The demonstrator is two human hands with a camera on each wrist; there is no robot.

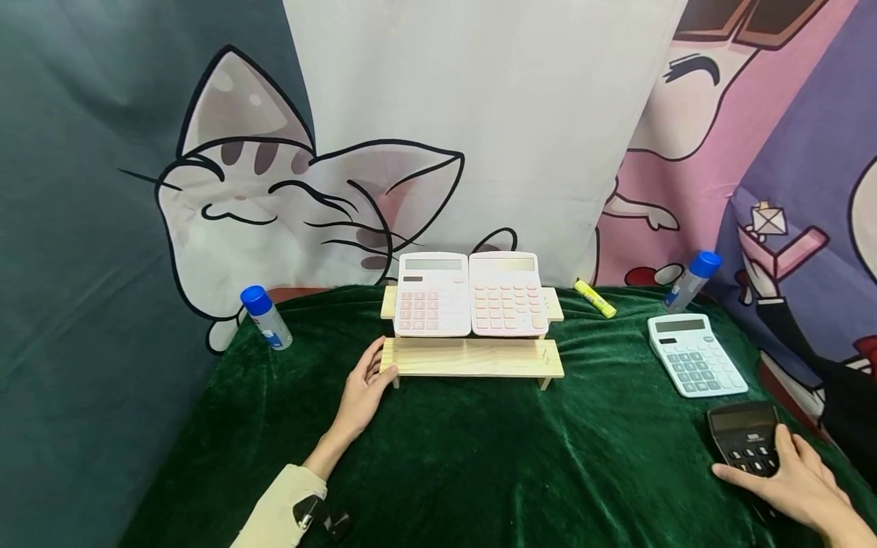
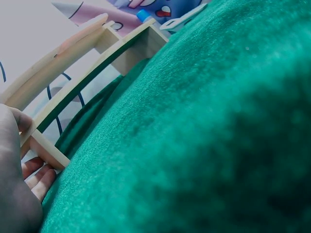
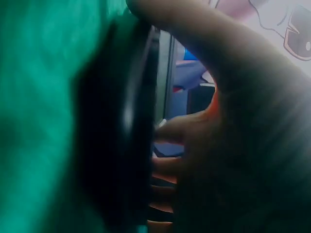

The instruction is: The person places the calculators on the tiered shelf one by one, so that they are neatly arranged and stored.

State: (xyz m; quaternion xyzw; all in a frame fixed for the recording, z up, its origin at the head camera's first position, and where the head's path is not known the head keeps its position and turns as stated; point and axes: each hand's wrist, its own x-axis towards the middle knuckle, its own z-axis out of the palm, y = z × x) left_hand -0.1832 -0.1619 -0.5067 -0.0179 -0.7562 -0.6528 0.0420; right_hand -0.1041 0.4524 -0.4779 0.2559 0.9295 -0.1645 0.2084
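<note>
My left hand (image 1: 363, 392) grips the left end of the front step of a two-step wooden stand (image 1: 473, 358). In the left wrist view, its fingers (image 2: 43, 180) lie around the stand's end leg. Two white calculators with pink keys, a left one (image 1: 432, 295) and a right one (image 1: 508, 295), lean side by side on the rear step. At the lower right, my right hand (image 1: 798, 476) spans a black calculator (image 1: 747, 434), thumb at its left side and fingers at its right. In the dark right wrist view, the black calculator (image 3: 121, 126) appears edge-on; its lower part is hidden.
A pale blue calculator (image 1: 695, 358) lies just beyond the black one. Blue-capped bottles stand at the left (image 1: 267, 318) and right (image 1: 692, 281). A yellow tube (image 1: 594, 298) rests behind the stand's right end. Green velvet cloth (image 1: 473, 457) covers the table; a cartoon-printed curtain (image 1: 521, 99) hangs behind.
</note>
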